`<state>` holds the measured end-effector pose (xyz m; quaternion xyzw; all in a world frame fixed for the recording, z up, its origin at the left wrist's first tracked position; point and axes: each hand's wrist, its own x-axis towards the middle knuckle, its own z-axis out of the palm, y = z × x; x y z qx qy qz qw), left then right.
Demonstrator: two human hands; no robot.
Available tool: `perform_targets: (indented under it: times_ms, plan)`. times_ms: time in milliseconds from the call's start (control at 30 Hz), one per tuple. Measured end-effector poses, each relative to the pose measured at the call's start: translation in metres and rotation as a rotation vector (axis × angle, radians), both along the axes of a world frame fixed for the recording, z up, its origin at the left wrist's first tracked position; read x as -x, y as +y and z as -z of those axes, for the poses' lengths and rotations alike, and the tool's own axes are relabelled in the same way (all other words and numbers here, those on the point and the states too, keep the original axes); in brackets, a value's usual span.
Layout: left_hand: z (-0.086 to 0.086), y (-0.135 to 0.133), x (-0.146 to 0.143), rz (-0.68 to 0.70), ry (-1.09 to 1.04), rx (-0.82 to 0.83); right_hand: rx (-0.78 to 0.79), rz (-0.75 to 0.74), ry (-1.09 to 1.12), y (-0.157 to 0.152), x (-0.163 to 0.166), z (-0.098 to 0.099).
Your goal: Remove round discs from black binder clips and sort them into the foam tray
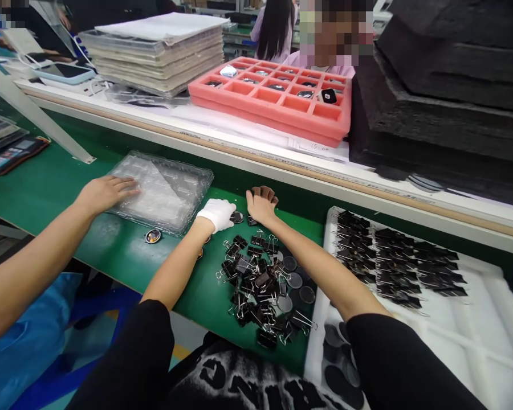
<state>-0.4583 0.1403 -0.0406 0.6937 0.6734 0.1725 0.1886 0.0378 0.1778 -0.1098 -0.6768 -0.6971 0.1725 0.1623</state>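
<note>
My left hand (pixel 217 213) wears a white glove, its fingers bent together against a small round disc (pixel 237 217) on the green table (pixel 47 188). My right hand (pixel 261 205) is beside it, bare with dark finger covers, its fingers curled under; what they hold is hidden. Just in front of both hands lies a loose pile of black binder clips (pixel 256 285) with several grey round discs (pixel 294 280). Left of my gloved hand sits a clear plastic blister tray (pixel 183 191). Another person's bare hand (pixel 105 192) rests flat on its left side.
A small round badge (pixel 153 236) lies near the table's front edge. At right is a white foam tray (pixel 487 307) with rows of binder clips. The raised shelf behind holds a red compartment tray (pixel 277 108), stacked trays (pixel 162 54), black foam blocks (pixel 444 85) and a phone (pixel 66 72).
</note>
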Motion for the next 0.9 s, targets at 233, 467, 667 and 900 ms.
perform_targets:
  times_ms: [233,467,667,900]
  plan:
    - [-0.005,-0.022,0.013,-0.083,0.113,0.027,-0.058,0.065,0.058,0.003,-0.007,0.017]
    - [-0.014,-0.03,0.012,-0.139,0.208,-0.198,-0.073,0.071,0.079,0.005,-0.008,0.02]
    - [-0.014,-0.036,-0.007,-0.204,0.15,-0.255,-0.081,0.058,0.084,0.004,-0.005,0.017]
    - [-0.032,-0.046,-0.057,-0.205,-0.075,-0.096,-0.095,0.046,0.102,-0.002,-0.003,0.006]
